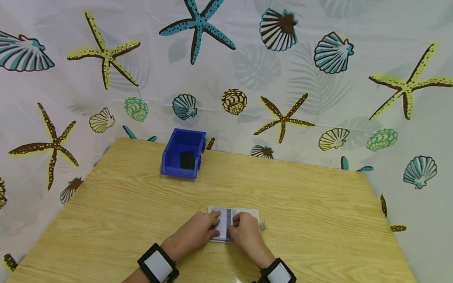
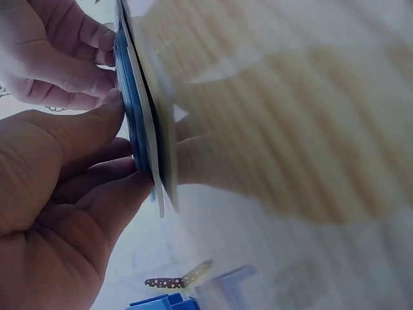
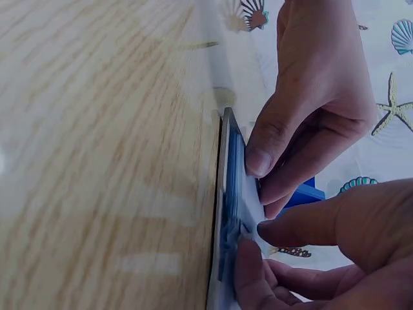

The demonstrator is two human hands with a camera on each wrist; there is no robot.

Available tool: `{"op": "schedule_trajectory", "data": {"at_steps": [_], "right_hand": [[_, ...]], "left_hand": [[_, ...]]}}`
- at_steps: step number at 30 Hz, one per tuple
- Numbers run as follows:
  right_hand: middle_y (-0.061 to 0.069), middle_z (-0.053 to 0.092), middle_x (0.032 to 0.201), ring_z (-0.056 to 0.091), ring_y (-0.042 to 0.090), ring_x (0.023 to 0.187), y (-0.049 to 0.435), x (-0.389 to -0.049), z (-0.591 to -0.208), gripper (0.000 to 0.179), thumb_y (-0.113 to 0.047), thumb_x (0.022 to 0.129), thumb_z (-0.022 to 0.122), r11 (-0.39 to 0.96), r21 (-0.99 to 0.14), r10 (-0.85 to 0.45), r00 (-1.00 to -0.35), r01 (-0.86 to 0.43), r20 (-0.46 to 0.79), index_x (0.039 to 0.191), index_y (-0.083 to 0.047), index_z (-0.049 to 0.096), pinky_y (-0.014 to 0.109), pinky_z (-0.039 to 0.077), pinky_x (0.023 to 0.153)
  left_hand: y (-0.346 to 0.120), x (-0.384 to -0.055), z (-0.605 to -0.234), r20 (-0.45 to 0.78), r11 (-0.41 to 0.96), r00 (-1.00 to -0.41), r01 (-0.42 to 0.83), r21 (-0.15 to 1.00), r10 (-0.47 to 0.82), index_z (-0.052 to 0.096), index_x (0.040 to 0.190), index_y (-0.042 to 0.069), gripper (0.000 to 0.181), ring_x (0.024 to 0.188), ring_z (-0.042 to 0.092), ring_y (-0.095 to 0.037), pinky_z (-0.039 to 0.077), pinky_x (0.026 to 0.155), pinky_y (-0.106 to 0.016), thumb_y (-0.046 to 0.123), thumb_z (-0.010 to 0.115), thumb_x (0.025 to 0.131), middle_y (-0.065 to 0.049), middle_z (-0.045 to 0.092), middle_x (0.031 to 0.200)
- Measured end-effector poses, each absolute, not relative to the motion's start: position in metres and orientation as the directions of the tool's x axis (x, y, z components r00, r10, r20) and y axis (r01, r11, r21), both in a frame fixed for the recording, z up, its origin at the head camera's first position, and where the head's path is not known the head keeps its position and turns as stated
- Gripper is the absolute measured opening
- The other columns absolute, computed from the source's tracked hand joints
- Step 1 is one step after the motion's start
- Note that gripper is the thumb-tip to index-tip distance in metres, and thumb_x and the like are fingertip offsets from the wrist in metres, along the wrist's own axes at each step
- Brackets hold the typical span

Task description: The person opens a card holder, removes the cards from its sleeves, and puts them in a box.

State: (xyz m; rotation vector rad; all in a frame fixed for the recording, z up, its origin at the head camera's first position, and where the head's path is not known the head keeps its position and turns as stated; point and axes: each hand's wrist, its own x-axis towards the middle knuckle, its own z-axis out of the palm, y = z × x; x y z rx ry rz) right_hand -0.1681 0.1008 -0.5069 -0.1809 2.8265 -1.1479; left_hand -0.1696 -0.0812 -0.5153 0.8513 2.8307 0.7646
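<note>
Head view: layered white pad (image 1: 222, 223) sits flat at lower center of frame, on a pale backing board (image 1: 255, 212) on the wood-grain tabletop (image 1: 308, 208). Gray strip (image 1: 228, 216) runs across the pad, top to bottom in frame. Small beige tab (image 1: 262, 225) sticks out at the board's right edge.

Hands: left hand (image 1: 198, 227) has fingertips spread on the pad's left part, pressing or steadying, not wrapped round it. Right hand (image 1: 248, 233) has thumb and forefinger brought together at the strip's right edge, looks like a pinch on it; right wrist view backs that up, though the exact contact is partly hidden.

Handling, my read: light, one hand's worth. Wrist views show several thin bluish layers edge-on, so probably bendy one by one, stiffer as a stack. Top face looks smooth; layers could slide over each other or fan out if pushed sideways. Not brittle, but corners and strip edge could crease. Board looks stiffer.

Grip: fingertip pinch on the strip's free edge, low force. Keep the other hand flat on the pad near the strip. For the whole lot, take the board by opposite short edges, clear of the tab.
</note>
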Motion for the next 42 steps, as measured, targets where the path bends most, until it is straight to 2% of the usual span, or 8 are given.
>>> {"op": "schedule_trajectory", "data": {"at_steps": [7,11,14,20,24,32,35,42], "right_hand": [[0.006,0.071,0.080,0.063,0.009,0.064,0.104,-0.172,-0.507,0.013,-0.001,0.084,0.078,0.614,-0.789,-0.103,-0.988,0.028,-0.115,0.094,0.004,0.072,0.024,0.054,0.056],[0.007,0.073,0.082,0.065,0.009,0.066,0.106,-0.174,-0.510,0.014,-0.002,0.084,0.078,0.579,-0.813,-0.095,-0.986,0.059,-0.140,0.095,0.004,0.073,0.024,0.055,0.057],[0.010,0.074,0.083,0.066,0.011,0.069,0.108,-0.175,-0.510,0.014,-0.001,0.082,0.078,0.535,-0.841,-0.098,-0.984,0.075,-0.150,0.094,0.005,0.074,0.025,0.055,0.058],[0.013,0.073,0.083,0.067,0.014,0.066,0.114,-0.174,-0.507,0.013,0.003,0.084,0.076,0.431,-0.887,-0.085,-0.971,0.166,-0.223,0.095,0.010,0.074,0.028,0.059,0.058],[0.014,0.073,0.085,0.068,0.015,0.067,0.119,-0.173,-0.506,0.015,0.003,0.085,0.073,0.399,-0.895,-0.068,-0.967,0.197,-0.244,0.098,0.010,0.073,0.030,0.061,0.060],[0.013,0.072,0.088,0.068,0.016,0.070,0.139,-0.170,-0.503,0.020,0.001,0.085,0.072,0.398,-0.888,-0.012,-0.966,0.231,-0.257,0.103,0.008,0.072,0.031,0.061,0.061],[0.013,0.070,0.088,0.066,0.016,0.071,0.145,-0.169,-0.500,0.019,0.002,0.086,0.071,0.401,-0.888,-0.011,-0.968,0.225,-0.250,0.104,0.007,0.072,0.032,0.061,0.062],[0.014,0.066,0.089,0.064,0.020,0.074,0.147,-0.164,-0.493,0.020,0.005,0.087,0.068,0.336,-0.916,-0.001,-0.972,0.221,-0.235,0.107,0.009,0.070,0.034,0.060,0.063]], "left_hand": [[-0.084,-0.171,-0.515,0.081,0.716,-0.825,0.530,0.455,0.559,0.068,0.079,0.012,0.018,0.105,0.073,-0.029,0.060,0.082,-0.030,0.017,0.074,0.095,-0.024,0.065,0.136],[-0.084,-0.172,-0.517,0.082,0.712,-0.819,0.539,0.450,0.568,0.065,0.075,0.014,0.023,0.084,0.072,-0.019,0.047,0.064,-0.019,0.018,0.073,0.096,-0.025,0.064,0.136],[-0.085,-0.173,-0.518,0.083,0.709,-0.816,0.543,0.449,0.572,0.064,0.075,0.014,0.023,0.082,0.071,-0.015,0.044,0.060,-0.018,0.018,0.073,0.096,-0.025,0.064,0.136],[-0.084,-0.172,-0.519,0.074,0.708,-0.815,0.541,0.454,0.575,0.077,0.094,0.010,0.010,0.113,0.071,-0.027,0.060,0.078,-0.026,0.019,0.073,0.096,-0.022,0.064,0.137],[-0.085,-0.171,-0.519,0.068,0.715,-0.815,0.543,0.441,0.576,0.078,0.111,0.008,0.020,0.124,0.065,-0.029,0.060,0.092,-0.035,0.020,0.073,0.096,-0.021,0.064,0.138],[-0.087,-0.170,-0.517,0.057,0.708,-0.830,0.506,0.493,0.555,0.077,0.115,0.006,0.024,0.126,0.064,-0.029,0.057,0.098,-0.038,0.018,0.075,0.095,-0.020,0.063,0.140],[-0.085,-0.169,-0.516,0.064,0.718,-0.835,0.507,0.477,0.546,0.078,0.106,0.007,0.016,0.114,0.071,-0.023,0.060,0.091,-0.035,0.017,0.076,0.094,-0.013,0.072,0.128],[-0.078,-0.168,-0.511,0.119,0.725,-0.856,0.493,0.481,0.503,0.079,0.112,0.006,0.025,0.112,0.071,-0.020,0.059,0.095,-0.037,0.019,0.079,0.091,-0.006,0.077,0.116]]}}
